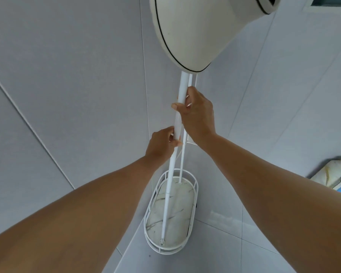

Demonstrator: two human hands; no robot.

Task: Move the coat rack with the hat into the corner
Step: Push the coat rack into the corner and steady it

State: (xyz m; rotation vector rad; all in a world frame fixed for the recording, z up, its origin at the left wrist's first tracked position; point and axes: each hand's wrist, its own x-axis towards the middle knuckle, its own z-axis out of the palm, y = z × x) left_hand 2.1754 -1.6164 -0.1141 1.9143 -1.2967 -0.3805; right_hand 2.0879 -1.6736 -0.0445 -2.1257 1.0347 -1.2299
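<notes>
The white coat rack point(170, 178) stands straight below me, its thin poles rising from an oval base point(171, 219) with a marble-patterned plate and a wire rim. A cream hat point(187, 30) with a thin black edge line hangs at the rack's top and hides the upper ends of the poles. My right hand point(197, 113) is wrapped around the thicker pole just under the hat. My left hand point(162, 142) grips the same pole a little lower. The base sits on the floor where two pale grey walls meet.
A pale grey tiled wall point(67, 85) runs on the left and another wall point(293, 85) on the right. A whitish plastic jug with a red cap point(335, 174) lies on the floor at the far right. Grey floor tiles point(215, 253) spread below the base.
</notes>
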